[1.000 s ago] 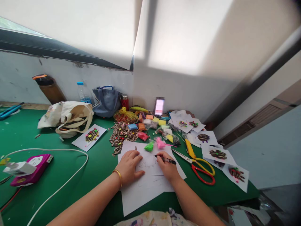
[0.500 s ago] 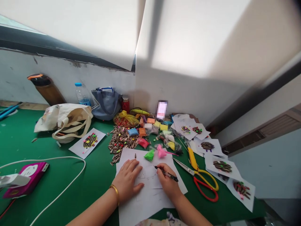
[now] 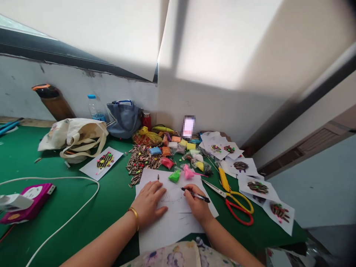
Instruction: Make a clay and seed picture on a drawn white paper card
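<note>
L grip (image 3: pixel 148 204) open, flat on white paper sheet (image 3: pixel 169 231), pinning it; R grip (image 3: pixel 197 204) pinched on black pen (image 3: pixel 196 195). Sheet on near edge of green surface (image 3: pixel 111 200): light, thin, slips easily; lift by corner. Pen stiff, hold at barrel.

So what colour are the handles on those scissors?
The handles of the scissors are red on one side and yellow on the other, best seen in the head view.

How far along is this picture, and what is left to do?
Done already: finished-looking seed pictures lie to the right, with coloured dots. In hand: the right hand holds a pen on a white sheet, and the left hand presses that sheet flat. Left: this sheet shows only thin lines, while the sunflower seeds and bags of coloured clay lie beside it.
</note>
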Tool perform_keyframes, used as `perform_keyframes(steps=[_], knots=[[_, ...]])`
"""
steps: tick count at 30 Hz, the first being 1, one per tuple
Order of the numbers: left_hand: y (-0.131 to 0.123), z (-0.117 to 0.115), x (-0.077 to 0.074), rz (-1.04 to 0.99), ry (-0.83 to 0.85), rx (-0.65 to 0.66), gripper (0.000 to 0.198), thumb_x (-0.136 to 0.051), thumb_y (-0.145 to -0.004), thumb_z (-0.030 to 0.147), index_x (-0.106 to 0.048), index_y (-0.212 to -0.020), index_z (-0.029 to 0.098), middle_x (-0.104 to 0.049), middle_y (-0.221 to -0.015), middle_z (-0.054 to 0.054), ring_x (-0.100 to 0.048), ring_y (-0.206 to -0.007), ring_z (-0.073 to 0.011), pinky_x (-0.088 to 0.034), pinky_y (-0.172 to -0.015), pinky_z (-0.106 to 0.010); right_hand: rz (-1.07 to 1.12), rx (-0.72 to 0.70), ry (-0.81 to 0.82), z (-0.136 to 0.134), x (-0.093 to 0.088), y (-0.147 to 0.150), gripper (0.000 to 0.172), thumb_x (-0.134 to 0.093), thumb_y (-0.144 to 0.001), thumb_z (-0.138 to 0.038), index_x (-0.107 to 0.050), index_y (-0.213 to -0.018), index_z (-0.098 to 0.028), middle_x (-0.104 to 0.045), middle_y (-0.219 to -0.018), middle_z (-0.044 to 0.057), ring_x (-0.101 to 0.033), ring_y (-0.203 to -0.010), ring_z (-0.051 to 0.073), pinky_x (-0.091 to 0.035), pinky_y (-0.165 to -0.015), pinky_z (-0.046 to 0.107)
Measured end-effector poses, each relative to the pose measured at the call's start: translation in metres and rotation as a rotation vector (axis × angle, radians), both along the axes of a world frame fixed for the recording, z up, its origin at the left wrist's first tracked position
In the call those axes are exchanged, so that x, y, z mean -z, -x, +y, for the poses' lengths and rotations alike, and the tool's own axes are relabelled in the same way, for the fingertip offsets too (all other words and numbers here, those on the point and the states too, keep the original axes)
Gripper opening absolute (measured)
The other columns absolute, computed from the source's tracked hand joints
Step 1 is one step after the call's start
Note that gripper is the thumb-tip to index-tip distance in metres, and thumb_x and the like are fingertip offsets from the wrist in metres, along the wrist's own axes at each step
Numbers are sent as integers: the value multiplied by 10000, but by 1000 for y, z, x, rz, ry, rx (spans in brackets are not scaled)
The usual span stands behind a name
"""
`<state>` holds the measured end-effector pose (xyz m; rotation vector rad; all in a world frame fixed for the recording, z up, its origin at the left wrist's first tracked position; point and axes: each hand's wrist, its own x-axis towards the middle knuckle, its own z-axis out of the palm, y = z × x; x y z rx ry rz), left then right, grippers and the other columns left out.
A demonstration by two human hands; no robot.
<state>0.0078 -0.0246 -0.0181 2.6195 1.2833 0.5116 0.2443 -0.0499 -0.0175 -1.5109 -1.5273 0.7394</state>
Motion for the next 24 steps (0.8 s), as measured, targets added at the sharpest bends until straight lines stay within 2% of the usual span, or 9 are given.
perform_keyframes(steps=[6, 17, 24], knots=[[-2, 1, -4, -7, -2, 6, 539, -687, -720, 483, -597, -1191, 237, -532, -1303, -98, -444, -1243, -311, -301, -1113, -482, -21, -6, -30, 2, 1, -2, 212, -493, -866, -353, -638, -934, -213, -677, -840, 27, -628, -790, 200, -480, -728, 305], [-1, 0, 0, -8, -55, 8, 526, -660, -749, 492, -597, -1195, 221, -532, -1289, -101, -452, -1227, -299, -332, -1085, -448, -73, 37, -49, 2, 1, 3, 214, -489, -847, -359, -634, -952, -241, -686, -831, -1, -634, -783, 195, -479, -726, 308], [0, 1, 2, -29, -73, 15, 515, -663, -745, 488, -601, -1186, 229, -544, -1272, -96, -460, -1213, -297, -338, -1076, -446, -97, 22, -78, 0, 0, 3, 246, -484, -862, -360, -630, -1021, -243, -691, -901, 12, -636, -848, 209, -487, -765, 321]])
